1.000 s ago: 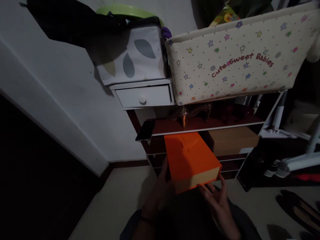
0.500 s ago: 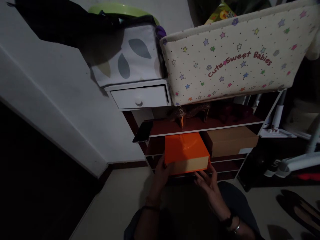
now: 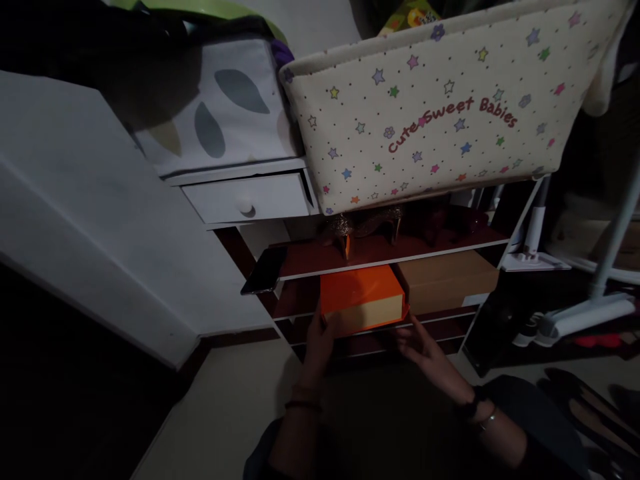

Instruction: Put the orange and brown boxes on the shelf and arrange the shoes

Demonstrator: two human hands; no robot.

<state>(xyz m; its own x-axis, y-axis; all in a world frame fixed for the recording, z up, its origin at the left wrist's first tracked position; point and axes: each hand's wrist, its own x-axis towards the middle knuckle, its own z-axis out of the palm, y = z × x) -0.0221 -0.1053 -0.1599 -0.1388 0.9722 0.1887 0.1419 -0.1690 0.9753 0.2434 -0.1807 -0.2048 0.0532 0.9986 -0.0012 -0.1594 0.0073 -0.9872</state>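
Note:
An orange box (image 3: 363,285) with a cream front edge lies flat on a shelf of the dark red and white shoe rack (image 3: 380,261). My left hand (image 3: 319,339) grips its front left corner, thumb against the front and the other fingers partly hidden at the side. At the front right corner, my right hand (image 3: 427,350) has its fingers apart, the fingertips touching or very close to the box. A brown cardboard box (image 3: 447,283) sits just right of the orange one on the same shelf.
Glittery high heels (image 3: 345,230) stand on the shelf above. A black phone (image 3: 265,270) juts past that shelf's left end. On top are a star-patterned fabric basket (image 3: 430,127) and a small white drawer (image 3: 245,201). Dark shoes (image 3: 590,407) lie on the floor at right.
The orange box has slid farther back into the shelf, beside the cardboard box. My left hand stays on its corner. My right hand's fingers have loosened and spread. The view has shifted a little.

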